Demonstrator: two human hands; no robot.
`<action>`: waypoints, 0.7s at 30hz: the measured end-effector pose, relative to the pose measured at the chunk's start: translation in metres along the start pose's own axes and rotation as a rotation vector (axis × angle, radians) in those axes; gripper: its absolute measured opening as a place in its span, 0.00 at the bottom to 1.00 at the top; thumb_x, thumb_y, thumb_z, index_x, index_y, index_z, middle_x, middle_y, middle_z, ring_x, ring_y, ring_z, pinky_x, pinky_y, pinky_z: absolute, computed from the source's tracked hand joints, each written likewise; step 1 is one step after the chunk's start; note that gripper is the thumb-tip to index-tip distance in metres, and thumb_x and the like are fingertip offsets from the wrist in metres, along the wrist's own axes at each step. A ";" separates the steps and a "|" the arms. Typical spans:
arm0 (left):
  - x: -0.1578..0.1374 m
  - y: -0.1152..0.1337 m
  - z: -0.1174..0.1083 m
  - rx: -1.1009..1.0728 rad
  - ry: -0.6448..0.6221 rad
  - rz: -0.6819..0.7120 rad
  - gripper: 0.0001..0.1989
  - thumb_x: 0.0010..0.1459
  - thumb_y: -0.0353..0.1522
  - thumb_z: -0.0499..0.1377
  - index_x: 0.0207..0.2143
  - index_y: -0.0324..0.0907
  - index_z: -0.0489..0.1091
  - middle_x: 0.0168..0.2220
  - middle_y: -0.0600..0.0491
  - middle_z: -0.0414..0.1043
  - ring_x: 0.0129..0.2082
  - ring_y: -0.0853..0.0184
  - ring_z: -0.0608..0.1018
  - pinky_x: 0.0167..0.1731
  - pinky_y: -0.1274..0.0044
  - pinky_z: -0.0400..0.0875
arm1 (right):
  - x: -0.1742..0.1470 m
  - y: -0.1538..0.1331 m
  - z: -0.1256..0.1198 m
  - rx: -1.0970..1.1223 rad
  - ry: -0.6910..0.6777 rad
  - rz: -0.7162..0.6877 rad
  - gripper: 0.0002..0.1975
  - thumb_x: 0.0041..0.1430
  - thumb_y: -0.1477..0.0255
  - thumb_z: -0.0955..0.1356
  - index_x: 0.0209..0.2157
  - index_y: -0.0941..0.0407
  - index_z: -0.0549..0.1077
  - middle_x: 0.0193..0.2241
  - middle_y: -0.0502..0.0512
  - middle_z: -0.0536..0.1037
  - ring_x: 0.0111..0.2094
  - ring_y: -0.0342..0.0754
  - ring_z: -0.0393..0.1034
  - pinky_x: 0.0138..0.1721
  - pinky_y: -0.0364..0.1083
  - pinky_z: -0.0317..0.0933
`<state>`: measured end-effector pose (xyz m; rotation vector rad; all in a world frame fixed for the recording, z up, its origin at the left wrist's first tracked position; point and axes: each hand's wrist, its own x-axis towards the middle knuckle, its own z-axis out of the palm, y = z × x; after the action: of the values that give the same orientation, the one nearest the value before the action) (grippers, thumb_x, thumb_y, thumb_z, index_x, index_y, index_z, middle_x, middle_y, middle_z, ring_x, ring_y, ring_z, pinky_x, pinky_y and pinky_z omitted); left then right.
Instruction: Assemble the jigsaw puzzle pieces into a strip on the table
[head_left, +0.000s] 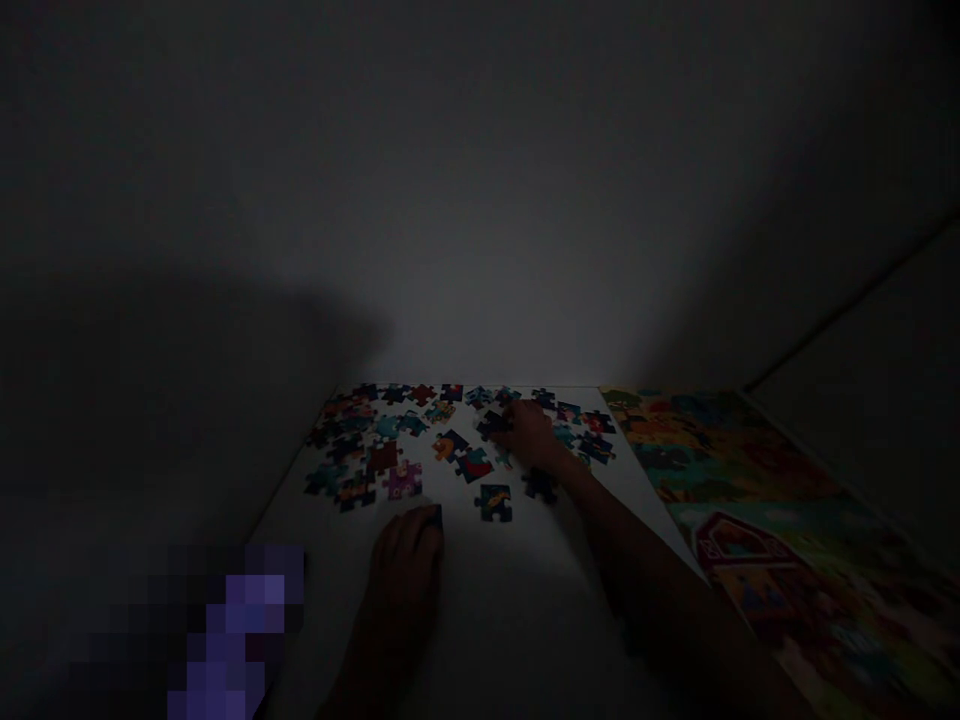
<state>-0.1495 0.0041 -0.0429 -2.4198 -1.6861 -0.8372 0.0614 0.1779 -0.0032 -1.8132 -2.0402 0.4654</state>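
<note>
Two bare arms are nearest to the camera in the head view, the left arm [382,635] and the right arm [667,590], and both reach in from the bottom. It is very dark. Puzzle pieces [387,428] lie all over the white counter [480,610]. Use the piece with an orange mark [493,503] as the middle of a clock, with twelve at the far wall [480,260].

Between eight and nine o'clock is the left hand [407,537], resting low on the counter. Its fingers are bent and close together. One small dark piece [435,515] sticks out at their tips, but I cannot tell if they pinch it. At one o'clock is the right hand [529,428]. Its fingers are bent down onto a dark piece [493,424] at twelve o'clock; it is too dark to tell if they pinch it.

One red and teal piece [475,464] lies at eleven. A purple piece [405,480] is between nine and ten, beside lots of others. More pieces sit near two o'clock. Out at three is a bright picture with a red barn [739,540]. At eight there is a blocky purple shape [255,605], too blurred to name.
</note>
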 end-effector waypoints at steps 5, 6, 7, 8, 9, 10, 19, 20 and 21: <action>0.004 0.000 -0.005 -0.048 -0.084 -0.024 0.11 0.62 0.27 0.48 0.36 0.44 0.70 0.49 0.46 0.73 0.49 0.56 0.74 0.48 0.61 0.71 | -0.010 0.003 -0.053 0.409 0.022 -0.055 0.08 0.51 0.72 0.70 0.31 0.55 0.66 0.27 0.48 0.72 0.30 0.44 0.67 0.32 0.43 0.60; 0.005 0.001 -0.006 -0.053 -0.112 -0.018 0.10 0.62 0.29 0.49 0.36 0.44 0.70 0.50 0.46 0.73 0.50 0.55 0.73 0.48 0.61 0.70 | -0.019 0.008 -0.069 0.496 0.069 -0.063 0.09 0.51 0.72 0.69 0.33 0.55 0.66 0.26 0.46 0.71 0.28 0.43 0.67 0.30 0.42 0.60; 0.006 0.001 -0.006 -0.049 -0.117 -0.015 0.10 0.62 0.29 0.48 0.35 0.44 0.69 0.50 0.46 0.72 0.50 0.55 0.73 0.49 0.60 0.70 | -0.033 0.014 -0.084 0.557 0.113 -0.068 0.11 0.51 0.70 0.69 0.37 0.55 0.66 0.26 0.45 0.71 0.26 0.42 0.66 0.28 0.41 0.59; 0.007 0.001 -0.007 -0.045 -0.117 -0.014 0.10 0.62 0.28 0.48 0.35 0.43 0.69 0.51 0.45 0.72 0.50 0.54 0.73 0.50 0.59 0.69 | -0.051 0.021 -0.098 0.595 0.155 -0.059 0.13 0.51 0.69 0.69 0.39 0.54 0.66 0.26 0.45 0.72 0.25 0.42 0.67 0.27 0.41 0.59; 0.008 0.003 -0.008 -0.039 -0.111 -0.009 0.11 0.61 0.27 0.47 0.36 0.43 0.69 0.52 0.45 0.71 0.51 0.53 0.73 0.52 0.57 0.67 | -0.073 0.028 -0.109 0.619 0.186 -0.038 0.14 0.51 0.68 0.69 0.41 0.54 0.67 0.26 0.45 0.72 0.25 0.42 0.67 0.26 0.41 0.59; 0.009 0.005 -0.009 -0.037 -0.101 0.003 0.11 0.61 0.27 0.47 0.37 0.43 0.69 0.52 0.44 0.71 0.52 0.53 0.72 0.53 0.55 0.66 | -0.101 0.034 -0.115 0.644 0.210 -0.004 0.15 0.51 0.67 0.69 0.41 0.54 0.67 0.26 0.46 0.72 0.24 0.42 0.67 0.25 0.41 0.59; 0.017 0.078 -0.002 -0.297 -0.263 0.445 0.13 0.66 0.28 0.48 0.44 0.43 0.72 0.56 0.47 0.70 0.54 0.60 0.72 0.54 0.64 0.70 | -0.313 0.048 -0.029 0.548 0.352 0.494 0.14 0.59 0.61 0.66 0.45 0.52 0.71 0.30 0.54 0.78 0.30 0.51 0.74 0.29 0.47 0.68; 0.020 0.091 0.002 -0.318 -0.298 0.492 0.13 0.66 0.28 0.49 0.45 0.43 0.72 0.56 0.48 0.70 0.55 0.60 0.72 0.54 0.65 0.70 | -0.316 0.047 -0.024 0.492 0.377 0.481 0.14 0.61 0.62 0.65 0.46 0.52 0.71 0.33 0.56 0.79 0.33 0.52 0.75 0.32 0.49 0.69; 0.022 0.103 0.006 -0.340 -0.318 0.530 0.13 0.66 0.28 0.49 0.46 0.42 0.72 0.56 0.47 0.70 0.55 0.60 0.72 0.54 0.65 0.70 | -0.317 0.045 -0.021 0.425 0.397 0.453 0.13 0.62 0.63 0.65 0.46 0.51 0.71 0.36 0.57 0.78 0.36 0.52 0.75 0.36 0.50 0.70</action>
<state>-0.0504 -0.0156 -0.0131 -3.1528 -0.9180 -0.7265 0.1436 -0.1314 -0.0243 -1.8985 -1.1652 0.5547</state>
